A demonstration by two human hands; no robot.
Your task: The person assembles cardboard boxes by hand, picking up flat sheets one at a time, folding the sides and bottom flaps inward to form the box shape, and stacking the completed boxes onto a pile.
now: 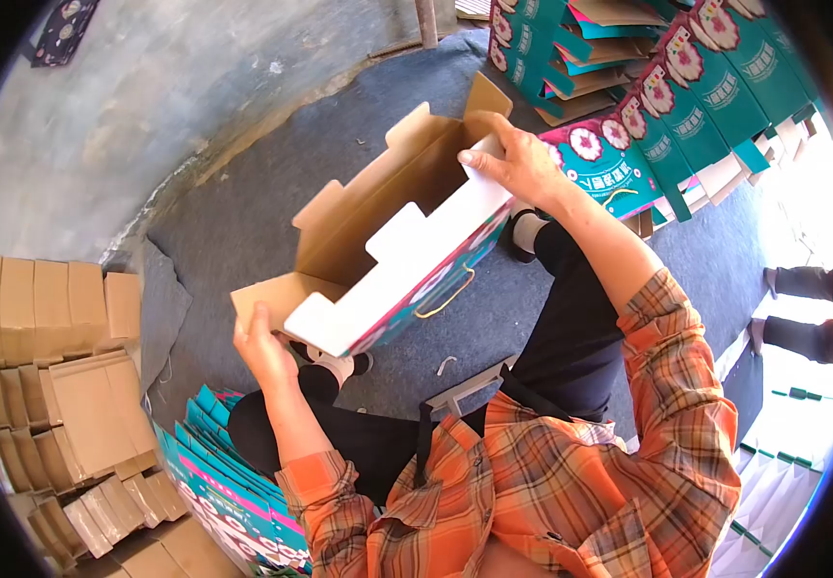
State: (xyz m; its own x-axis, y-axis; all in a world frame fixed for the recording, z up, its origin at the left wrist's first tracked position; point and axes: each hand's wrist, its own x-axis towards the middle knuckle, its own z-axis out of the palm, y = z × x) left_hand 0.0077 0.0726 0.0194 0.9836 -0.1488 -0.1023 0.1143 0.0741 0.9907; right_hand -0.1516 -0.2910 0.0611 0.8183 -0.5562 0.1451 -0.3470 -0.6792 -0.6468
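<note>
A long cardboard gift box is held up in front of me, its top open and its flaps standing up. The inside is plain brown, one long edge is white, and the printed side is teal and pink with a cord handle. My left hand grips the box's near left end at the flap, thumb upward. At the far right end my right hand is closed over the corner, its thumb on the white edge. The fingers behind the cardboard are partly hidden.
Stacked teal printed boxes stand at upper right. Flattened teal cartons lean by my left leg. Brown cartons are piled at left, below a grey wall. Another person's legs show at right. Dark cloth covers the floor.
</note>
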